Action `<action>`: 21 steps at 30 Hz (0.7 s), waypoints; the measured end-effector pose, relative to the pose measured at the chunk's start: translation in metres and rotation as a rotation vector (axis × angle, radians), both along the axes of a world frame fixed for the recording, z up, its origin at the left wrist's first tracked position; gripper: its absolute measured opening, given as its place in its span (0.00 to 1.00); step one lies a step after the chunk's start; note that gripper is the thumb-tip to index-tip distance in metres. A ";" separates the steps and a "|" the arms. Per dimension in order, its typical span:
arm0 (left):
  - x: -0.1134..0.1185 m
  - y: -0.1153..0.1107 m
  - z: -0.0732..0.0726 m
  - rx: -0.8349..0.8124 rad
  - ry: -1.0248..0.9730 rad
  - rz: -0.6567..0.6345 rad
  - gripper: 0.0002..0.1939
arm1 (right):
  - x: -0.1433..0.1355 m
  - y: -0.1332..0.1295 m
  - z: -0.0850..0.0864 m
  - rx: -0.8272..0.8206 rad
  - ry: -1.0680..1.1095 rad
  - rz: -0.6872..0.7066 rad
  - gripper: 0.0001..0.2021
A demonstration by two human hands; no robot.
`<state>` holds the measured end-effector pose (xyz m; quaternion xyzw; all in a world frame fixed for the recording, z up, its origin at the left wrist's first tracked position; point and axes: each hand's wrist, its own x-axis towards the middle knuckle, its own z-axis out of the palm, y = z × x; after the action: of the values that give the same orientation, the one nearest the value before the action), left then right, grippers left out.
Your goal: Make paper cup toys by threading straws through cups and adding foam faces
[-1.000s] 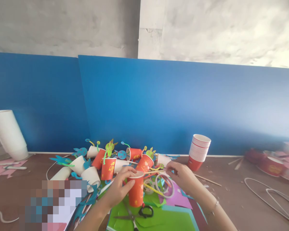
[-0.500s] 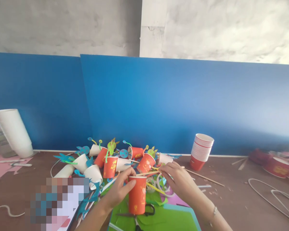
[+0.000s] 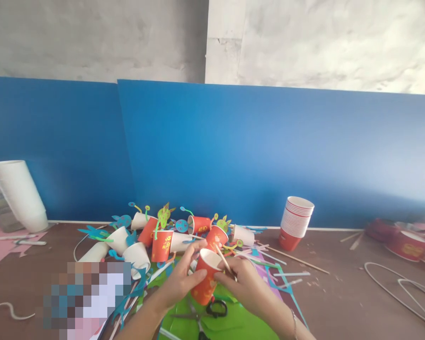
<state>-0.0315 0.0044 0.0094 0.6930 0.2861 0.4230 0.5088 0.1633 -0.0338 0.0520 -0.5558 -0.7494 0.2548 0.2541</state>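
My left hand [image 3: 179,278] is closed around the left side of a red paper cup [image 3: 203,283], which leans to the right with its white inside showing. At the cup's right side, my right hand [image 3: 246,283] pinches a thin wooden stick [image 3: 225,261] that slants up past the rim. Some right fingertips are at the cup wall too. Whether the stick touches the cup, I cannot tell. Below the cup, black-handled scissors [image 3: 217,309] lie spread on green paper [image 3: 226,326].
Behind my hands lie several white and red cups [image 3: 162,245] with paper faces and bent stalks. A stack of red cups [image 3: 297,219] stands right, tall white cups [image 3: 19,196] left. Straws [image 3: 292,274] and a long stick [image 3: 301,259] lie right, near a white cable [image 3: 393,285].
The cup has gone from upright to tilted. My right hand has moved left and down to the cup's side, and the stick has swung from nearly level to steep.
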 end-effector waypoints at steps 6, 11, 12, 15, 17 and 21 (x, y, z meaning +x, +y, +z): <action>0.019 -0.009 -0.010 0.041 0.200 0.207 0.47 | -0.005 -0.001 -0.006 0.130 -0.103 -0.092 0.15; 0.015 -0.002 -0.006 -0.100 -0.045 0.079 0.36 | 0.006 -0.014 0.007 0.437 -0.274 -0.009 0.16; 0.011 0.001 -0.005 -0.143 -0.093 0.036 0.34 | 0.010 -0.015 0.009 0.516 -0.316 0.000 0.17; -0.003 0.009 -0.003 -0.261 -0.211 -0.072 0.36 | 0.022 -0.014 0.012 0.512 -0.471 0.015 0.21; -0.010 0.012 -0.004 -0.325 -0.247 -0.143 0.37 | 0.024 -0.013 0.012 0.375 -0.576 0.005 0.23; -0.017 0.014 -0.009 -0.388 -0.265 -0.237 0.39 | 0.020 -0.015 0.010 0.275 -0.773 0.106 0.19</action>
<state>-0.0480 0.0181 0.0003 0.5497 0.2096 0.3845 0.7114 0.1831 -0.0486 0.0619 -0.5321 -0.8443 -0.0624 0.0126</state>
